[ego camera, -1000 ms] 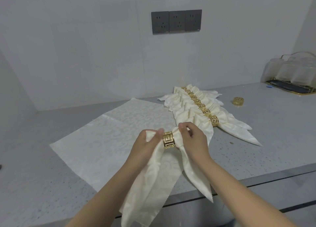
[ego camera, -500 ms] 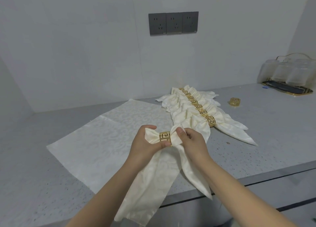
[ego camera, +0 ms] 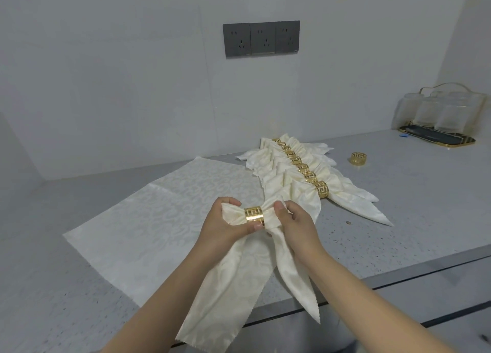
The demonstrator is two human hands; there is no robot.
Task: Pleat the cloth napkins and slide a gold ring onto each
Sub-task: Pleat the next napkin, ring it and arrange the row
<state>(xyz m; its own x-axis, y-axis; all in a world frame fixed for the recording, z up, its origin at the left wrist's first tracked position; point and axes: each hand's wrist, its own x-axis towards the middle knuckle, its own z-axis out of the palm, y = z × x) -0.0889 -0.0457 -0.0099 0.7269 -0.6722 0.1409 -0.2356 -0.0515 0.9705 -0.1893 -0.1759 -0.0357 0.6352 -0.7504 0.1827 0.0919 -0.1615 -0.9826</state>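
I hold a cream pleated napkin (ego camera: 239, 281) above the grey counter, with a gold ring (ego camera: 254, 214) around its gathered part. My left hand (ego camera: 221, 231) grips the bunched end left of the ring, thumb under the ring. My right hand (ego camera: 295, 226) pinches the cloth just right of the ring. The napkin's two tails hang down past the counter's front edge. A flat cream napkin (ego camera: 159, 214) lies spread on the counter to the left. Behind my hands, several finished ringed napkins (ego camera: 300, 174) lie in an overlapping row. One loose gold ring (ego camera: 359, 158) sits to the right.
A gold-rimmed tray with glass jars (ego camera: 438, 137) stands at the back right against the wall. Dark wall sockets (ego camera: 261, 38) sit above the counter. The counter's front edge (ego camera: 398, 281) runs just below my forearms.
The ring has slid further along the napkin toward its middle, and more bunched cloth shows left of it. Both hands have lifted slightly away from the counter edge.
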